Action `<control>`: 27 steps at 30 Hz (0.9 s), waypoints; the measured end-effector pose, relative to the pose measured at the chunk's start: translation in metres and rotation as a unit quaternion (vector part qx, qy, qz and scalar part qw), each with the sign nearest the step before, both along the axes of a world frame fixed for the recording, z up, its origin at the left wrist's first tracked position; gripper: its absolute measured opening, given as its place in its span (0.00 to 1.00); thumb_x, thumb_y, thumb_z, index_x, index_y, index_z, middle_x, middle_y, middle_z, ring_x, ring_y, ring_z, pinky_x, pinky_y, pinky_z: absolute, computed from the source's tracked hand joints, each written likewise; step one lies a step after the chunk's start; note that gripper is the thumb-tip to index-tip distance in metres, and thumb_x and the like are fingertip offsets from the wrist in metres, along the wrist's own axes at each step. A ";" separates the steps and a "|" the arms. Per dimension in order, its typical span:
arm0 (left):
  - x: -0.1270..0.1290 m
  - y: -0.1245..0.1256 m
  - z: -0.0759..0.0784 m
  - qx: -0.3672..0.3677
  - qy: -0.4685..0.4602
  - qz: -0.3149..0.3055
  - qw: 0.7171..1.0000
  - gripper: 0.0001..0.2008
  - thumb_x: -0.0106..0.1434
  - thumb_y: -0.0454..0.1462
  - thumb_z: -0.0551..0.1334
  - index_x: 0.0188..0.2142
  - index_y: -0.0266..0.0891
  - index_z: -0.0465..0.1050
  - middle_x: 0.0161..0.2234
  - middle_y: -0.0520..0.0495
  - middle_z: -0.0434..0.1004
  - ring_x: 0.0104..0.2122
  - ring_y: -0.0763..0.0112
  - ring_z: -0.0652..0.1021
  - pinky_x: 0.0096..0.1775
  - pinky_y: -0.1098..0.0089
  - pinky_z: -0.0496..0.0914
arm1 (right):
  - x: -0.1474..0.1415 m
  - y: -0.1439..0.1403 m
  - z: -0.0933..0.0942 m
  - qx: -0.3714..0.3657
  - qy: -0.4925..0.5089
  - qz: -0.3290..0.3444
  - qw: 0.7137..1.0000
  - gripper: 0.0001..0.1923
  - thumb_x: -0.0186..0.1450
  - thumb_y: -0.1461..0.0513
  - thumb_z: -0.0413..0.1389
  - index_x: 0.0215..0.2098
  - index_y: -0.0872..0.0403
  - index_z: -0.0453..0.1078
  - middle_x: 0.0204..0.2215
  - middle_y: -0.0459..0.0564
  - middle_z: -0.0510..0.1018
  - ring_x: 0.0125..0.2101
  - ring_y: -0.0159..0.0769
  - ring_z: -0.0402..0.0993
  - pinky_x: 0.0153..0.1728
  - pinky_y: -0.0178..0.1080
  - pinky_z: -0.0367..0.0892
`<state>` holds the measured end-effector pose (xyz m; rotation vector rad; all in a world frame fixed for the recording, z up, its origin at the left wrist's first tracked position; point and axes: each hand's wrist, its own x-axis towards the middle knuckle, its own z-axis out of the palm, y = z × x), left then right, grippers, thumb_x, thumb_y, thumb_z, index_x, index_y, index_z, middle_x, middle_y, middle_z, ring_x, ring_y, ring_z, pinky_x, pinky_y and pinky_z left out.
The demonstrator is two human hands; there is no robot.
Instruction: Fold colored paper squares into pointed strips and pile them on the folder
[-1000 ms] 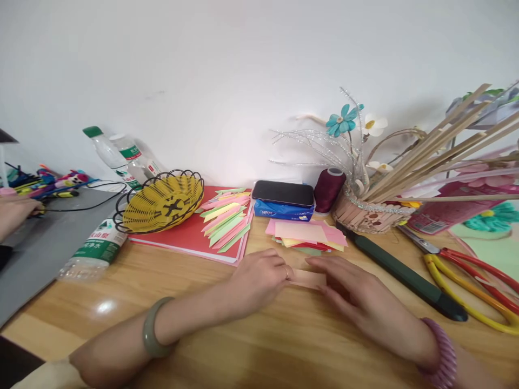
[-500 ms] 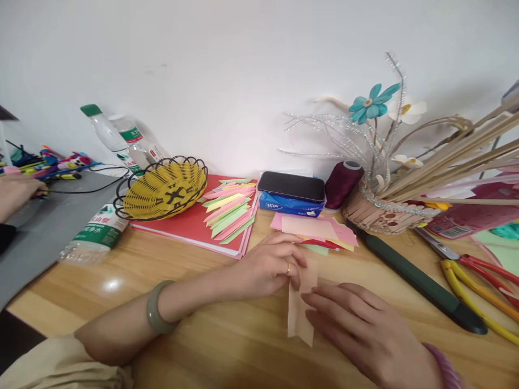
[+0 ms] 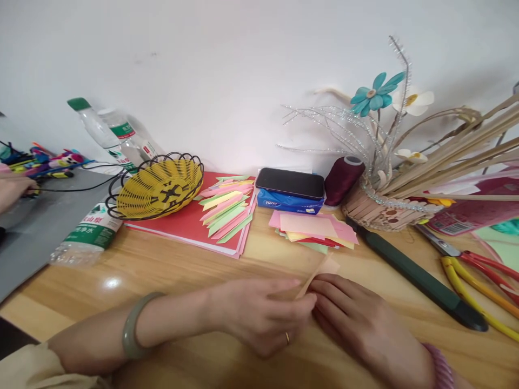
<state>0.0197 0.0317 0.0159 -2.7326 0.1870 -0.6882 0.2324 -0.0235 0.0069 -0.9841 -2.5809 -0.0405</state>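
Where half a second ago the folded peach paper strip (image 3: pixel 320 273) lay upright on the wooden table (image 3: pixel 170 270) between the hands, it now slants up and to the right, its lower end hidden behind the fingers. Since then the left hand (image 3: pixel 259 316) has dropped toward the near edge and closed its fingers and thumb on that lower end, its ring now on the underside. Earlier lying flat and spread beside the paper, the right hand (image 3: pixel 357 319) now meets the left with fingertips pressed together at the strip's base. Both hands rest on the table, just in front of the stack of coloured paper squares (image 3: pixel 314 232). Unmoved are the yellow wire basket (image 3: pixel 158 186), the phone (image 3: pixel 290 182) on the blue tissue pack (image 3: pixel 288 203), the maroon thread spool (image 3: pixel 344 179) and the dark green knife (image 3: pixel 417 281).
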 end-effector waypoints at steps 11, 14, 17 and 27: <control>-0.006 -0.001 -0.014 -0.102 0.035 0.119 0.987 0.11 0.65 0.30 0.51 0.40 0.32 0.72 0.38 0.45 0.76 0.46 0.64 0.70 0.54 0.55 0.61 | 0.000 0.003 0.002 -0.091 0.068 -0.027 0.993 0.08 0.64 0.66 0.48 0.33 0.53 0.69 0.35 0.50 0.76 0.40 0.36 0.71 0.37 0.38 0.70; -0.005 -0.005 -0.016 -0.098 0.031 0.127 0.987 0.11 0.65 0.30 0.51 0.39 0.31 0.72 0.35 0.44 0.76 0.44 0.64 0.72 0.53 0.55 0.62 | 0.002 0.004 0.003 -0.130 0.090 -0.029 0.987 0.08 0.64 0.66 0.48 0.33 0.53 0.69 0.35 0.50 0.75 0.39 0.35 0.70 0.37 0.37 0.69; -0.005 -0.013 -0.020 -0.077 0.038 0.149 0.985 0.12 0.64 0.30 0.51 0.41 0.28 0.71 0.36 0.40 0.75 0.42 0.61 0.72 0.51 0.55 0.64 | 0.004 0.005 0.001 -0.166 0.120 -0.033 0.978 0.07 0.64 0.66 0.49 0.32 0.53 0.69 0.36 0.50 0.74 0.40 0.35 0.69 0.38 0.38 0.68; 0.001 -0.044 -0.023 -0.016 0.046 0.217 0.975 0.14 0.61 0.31 0.51 0.41 0.25 0.72 0.43 0.33 0.74 0.41 0.56 0.74 0.42 0.56 0.68 | -0.004 0.007 -0.004 -0.222 0.198 -0.088 0.951 0.08 0.64 0.65 0.49 0.30 0.52 0.69 0.32 0.50 0.71 0.36 0.35 0.68 0.35 0.38 0.69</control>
